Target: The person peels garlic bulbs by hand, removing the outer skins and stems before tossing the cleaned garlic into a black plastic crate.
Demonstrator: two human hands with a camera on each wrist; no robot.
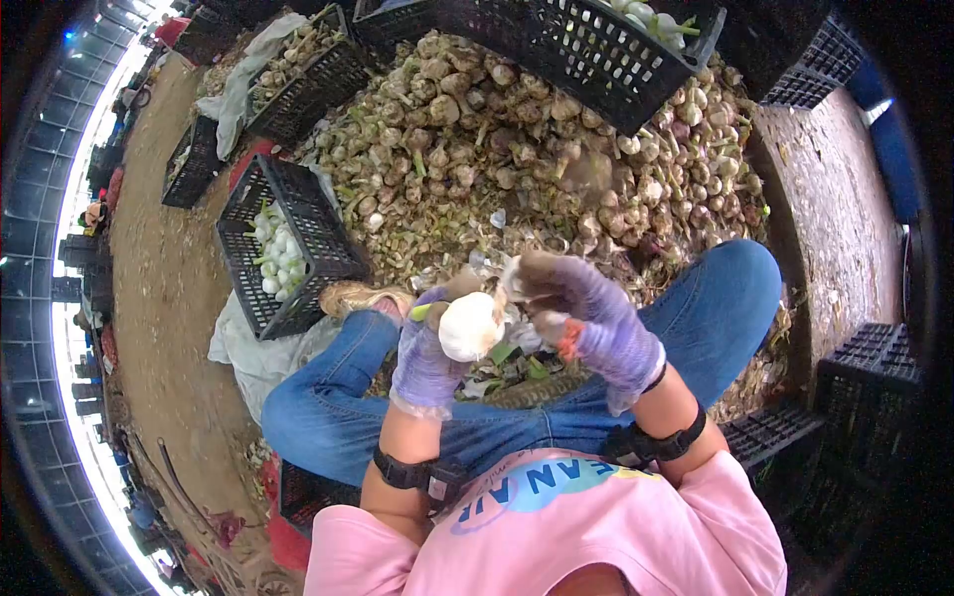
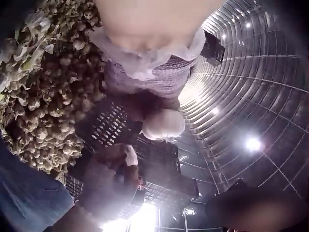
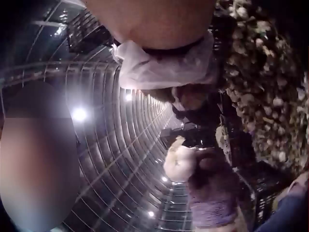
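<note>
My left hand (image 1: 429, 343), in a purple knitted glove with a plastic cuff, holds a white garlic bulb (image 1: 471, 327). A short green stem (image 1: 420, 312) shows beside the bulb. In the right wrist view a strip of loose skin (image 3: 179, 141) stands up from the bulb. Close to the bulb's right is my right hand (image 1: 586, 308), gloved alike, its fingers loosely bent and its thumb apart from them. Something whitish (image 1: 512, 274) shows at its fingertips, and a red-orange patch (image 1: 569, 339) marks the thumb. The left wrist view shows the bulb apart from the right hand.
A large heap of untrimmed garlic (image 1: 457, 119) lies ahead. A black crate (image 1: 288, 248) of cleaned white bulbs stands on the left, another crate (image 1: 606, 55) at the back. Peeled scraps (image 1: 437, 223) cover the ground before my crossed legs. Stacked crates (image 1: 865, 377) stand at the right.
</note>
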